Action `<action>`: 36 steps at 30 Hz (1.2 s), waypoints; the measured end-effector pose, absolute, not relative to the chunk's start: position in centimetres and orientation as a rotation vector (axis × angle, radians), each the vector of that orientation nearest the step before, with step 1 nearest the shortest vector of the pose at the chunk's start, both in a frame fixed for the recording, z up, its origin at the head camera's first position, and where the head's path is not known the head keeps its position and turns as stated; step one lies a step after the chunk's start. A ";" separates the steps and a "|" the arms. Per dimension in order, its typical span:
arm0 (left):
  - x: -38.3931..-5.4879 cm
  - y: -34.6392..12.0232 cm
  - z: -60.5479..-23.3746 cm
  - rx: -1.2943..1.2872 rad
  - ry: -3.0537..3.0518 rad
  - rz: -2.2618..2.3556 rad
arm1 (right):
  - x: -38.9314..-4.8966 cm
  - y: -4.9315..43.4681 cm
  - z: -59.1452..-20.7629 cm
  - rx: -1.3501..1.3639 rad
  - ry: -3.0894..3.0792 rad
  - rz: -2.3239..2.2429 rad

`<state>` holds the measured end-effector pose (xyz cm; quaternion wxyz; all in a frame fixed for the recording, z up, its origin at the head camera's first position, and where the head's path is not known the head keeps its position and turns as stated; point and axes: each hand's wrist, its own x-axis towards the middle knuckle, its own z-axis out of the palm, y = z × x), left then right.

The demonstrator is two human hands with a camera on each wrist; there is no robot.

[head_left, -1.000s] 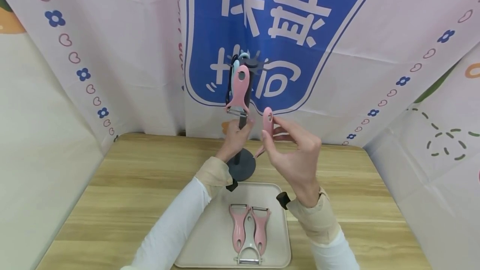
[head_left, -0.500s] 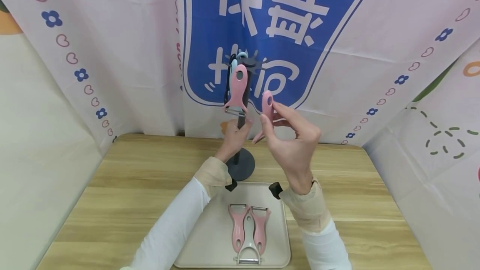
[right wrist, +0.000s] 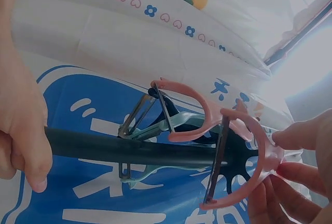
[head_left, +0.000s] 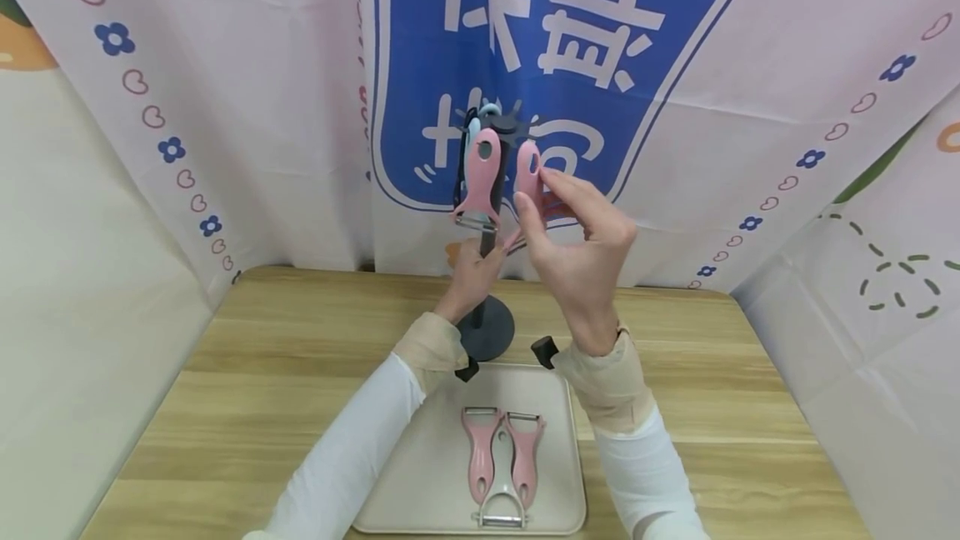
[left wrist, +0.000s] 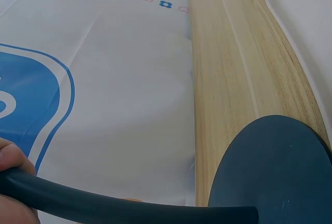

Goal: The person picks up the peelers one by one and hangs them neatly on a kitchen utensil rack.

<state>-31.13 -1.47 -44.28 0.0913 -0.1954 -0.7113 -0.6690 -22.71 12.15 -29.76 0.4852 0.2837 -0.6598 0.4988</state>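
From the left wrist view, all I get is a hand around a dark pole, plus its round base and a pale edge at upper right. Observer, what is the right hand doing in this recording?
Observer: The right hand pinches a pink peeler near the top of the stand.
Reviewer: Is anything hanging up there?
Observer: Yes, another pink peeler hangs there, handle up and blade end down.
Reviewer: And that pale edge in my view?
Observer: It belongs to a tray, on which two pink peelers and one pale gray peeler lie.
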 end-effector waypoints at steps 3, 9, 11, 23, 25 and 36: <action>-31.1 -1.4 -44.3 -0.588 -2.097 -1.980 | -23.0 12.0 -29.6 0.680 -1.610 1.208; -31.3 -1.3 -44.6 -0.651 -2.060 -1.967 | -23.4 12.0 -29.6 0.680 -1.612 1.217; -31.4 -1.3 -44.6 -0.657 -2.063 -1.966 | -23.5 11.9 -29.5 0.682 -1.617 1.223; -31.0 -1.5 -44.9 -0.634 -2.038 -2.012 | -24.0 11.2 -29.6 0.683 -1.637 1.242; -31.1 -1.6 -44.8 -0.634 -2.043 -2.007 | -24.1 11.2 -29.6 0.682 -1.651 1.236; -31.0 -1.7 -44.7 -0.651 -2.054 -2.002 | -24.7 10.9 -29.6 0.681 -1.668 1.231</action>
